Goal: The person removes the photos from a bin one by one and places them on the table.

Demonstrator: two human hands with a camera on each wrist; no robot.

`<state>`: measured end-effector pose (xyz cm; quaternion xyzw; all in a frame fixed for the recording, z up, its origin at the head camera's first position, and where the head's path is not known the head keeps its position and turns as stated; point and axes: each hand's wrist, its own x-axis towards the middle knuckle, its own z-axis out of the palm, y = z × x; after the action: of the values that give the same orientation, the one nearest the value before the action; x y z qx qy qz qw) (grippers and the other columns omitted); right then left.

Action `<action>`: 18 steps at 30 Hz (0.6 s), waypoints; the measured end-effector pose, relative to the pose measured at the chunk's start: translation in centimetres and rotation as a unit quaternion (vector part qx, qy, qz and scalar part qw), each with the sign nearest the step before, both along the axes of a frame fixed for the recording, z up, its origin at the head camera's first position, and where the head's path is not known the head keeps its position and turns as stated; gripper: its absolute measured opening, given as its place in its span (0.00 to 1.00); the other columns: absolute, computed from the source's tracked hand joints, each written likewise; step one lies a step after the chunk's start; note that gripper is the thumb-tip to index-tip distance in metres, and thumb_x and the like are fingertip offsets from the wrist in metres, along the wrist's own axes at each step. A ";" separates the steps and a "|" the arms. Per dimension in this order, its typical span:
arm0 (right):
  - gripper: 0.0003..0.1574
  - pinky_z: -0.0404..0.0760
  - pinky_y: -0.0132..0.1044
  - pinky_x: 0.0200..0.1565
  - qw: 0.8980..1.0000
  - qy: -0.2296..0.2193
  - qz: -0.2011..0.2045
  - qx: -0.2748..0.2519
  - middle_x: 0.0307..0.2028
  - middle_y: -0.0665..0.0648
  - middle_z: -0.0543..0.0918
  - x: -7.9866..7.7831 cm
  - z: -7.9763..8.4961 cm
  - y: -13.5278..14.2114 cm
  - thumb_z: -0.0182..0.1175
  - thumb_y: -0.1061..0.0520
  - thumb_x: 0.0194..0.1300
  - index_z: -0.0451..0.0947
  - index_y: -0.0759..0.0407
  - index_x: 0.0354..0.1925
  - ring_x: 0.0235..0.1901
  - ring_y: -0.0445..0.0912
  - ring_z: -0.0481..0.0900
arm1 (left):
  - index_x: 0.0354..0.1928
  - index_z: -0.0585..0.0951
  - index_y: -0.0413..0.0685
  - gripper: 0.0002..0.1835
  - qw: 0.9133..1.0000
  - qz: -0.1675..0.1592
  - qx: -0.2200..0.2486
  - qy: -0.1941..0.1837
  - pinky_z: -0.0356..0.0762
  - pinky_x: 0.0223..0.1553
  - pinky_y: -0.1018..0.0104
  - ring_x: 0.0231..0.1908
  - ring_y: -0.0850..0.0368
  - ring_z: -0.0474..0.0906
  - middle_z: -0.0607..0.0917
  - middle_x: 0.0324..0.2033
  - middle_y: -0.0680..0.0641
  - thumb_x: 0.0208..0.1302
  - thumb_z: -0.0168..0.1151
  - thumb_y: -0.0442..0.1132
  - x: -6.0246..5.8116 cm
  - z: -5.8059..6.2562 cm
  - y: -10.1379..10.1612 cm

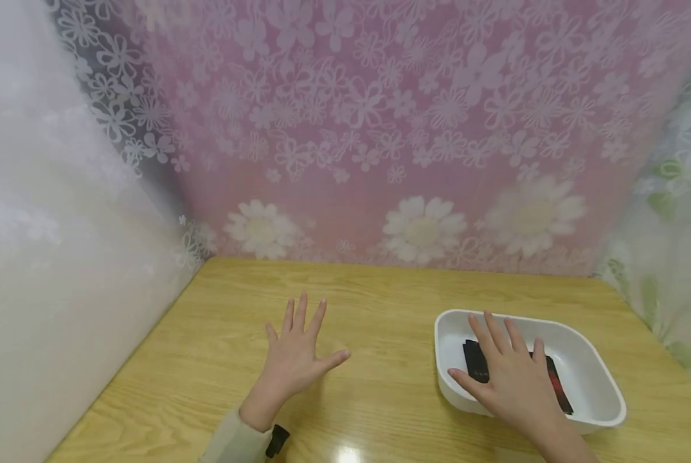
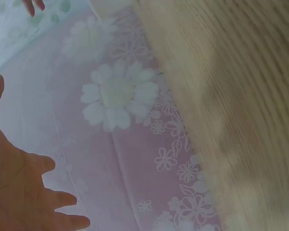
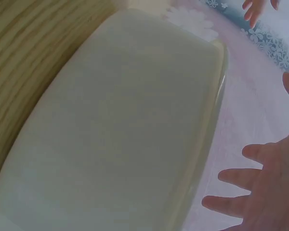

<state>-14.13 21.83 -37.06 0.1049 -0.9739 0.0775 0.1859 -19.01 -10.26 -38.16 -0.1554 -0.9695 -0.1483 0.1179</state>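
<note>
My left hand (image 1: 293, 360) hovers above the wooden table with its fingers spread and nothing in it. Over the white basin (image 1: 596, 386) on the right, my right hand (image 1: 519, 379) is held with fingers spread, also holding nothing. Inside the basin lie dark, flat items (image 1: 475, 361), black with a red patch at the right; my right hand covers part of them, and their kind cannot be told. In the right wrist view the basin's outer wall (image 3: 111, 106) stands beside the spread fingers (image 3: 241, 178). The left wrist view shows the left palm (image 2: 14, 192) with no object near it.
The wooden table (image 1: 380, 334) reaches back to a pink flowered curtain (image 1: 345, 193). A pale sheet (image 1: 62, 225) hangs along the left edge, and a leaf-patterned one (image 1: 669, 257) on the right. Near the left cuff is a small black strap piece (image 1: 278, 441).
</note>
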 end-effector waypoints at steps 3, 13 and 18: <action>0.54 0.46 0.69 0.48 1.000 0.015 0.005 -0.005 0.61 0.64 0.60 -0.1 0.0 -0.2 0.54 0.28 0.49 0.50 0.49 0.67 0.58 0.64 0.55 | 0.68 0.48 0.59 0.48 1.000 -0.001 -0.003 0.002 0.43 0.50 0.30 0.65 0.44 0.35 0.42 0.67 0.45 0.49 0.39 0.76 0.1 0.0 -0.1; 0.39 0.64 0.56 0.46 0.993 0.112 0.033 -0.013 0.45 0.65 0.76 -0.2 -0.7 -0.1 0.61 0.37 0.47 0.74 0.63 0.48 0.44 0.60 0.71 | 0.60 0.67 0.45 0.40 1.000 -0.026 0.012 0.009 0.67 0.44 0.45 0.51 0.39 0.68 0.68 0.57 0.39 0.56 0.42 0.69 0.2 -0.3 0.5; 0.36 0.66 0.55 0.43 0.993 0.114 0.038 -0.019 0.42 0.64 0.77 -0.2 -0.9 1.0 0.62 0.38 0.46 0.75 0.64 0.45 0.42 0.60 0.72 | 0.57 0.70 0.43 0.42 0.999 -0.049 0.013 0.001 0.70 0.42 0.48 0.49 0.41 0.70 0.71 0.54 0.39 0.56 0.37 0.71 0.2 -0.5 1.2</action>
<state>-14.32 22.80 -37.91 0.1461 -0.9402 0.0904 0.2943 -18.80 -9.09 -38.63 -0.2017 -0.9585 -0.1665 0.1135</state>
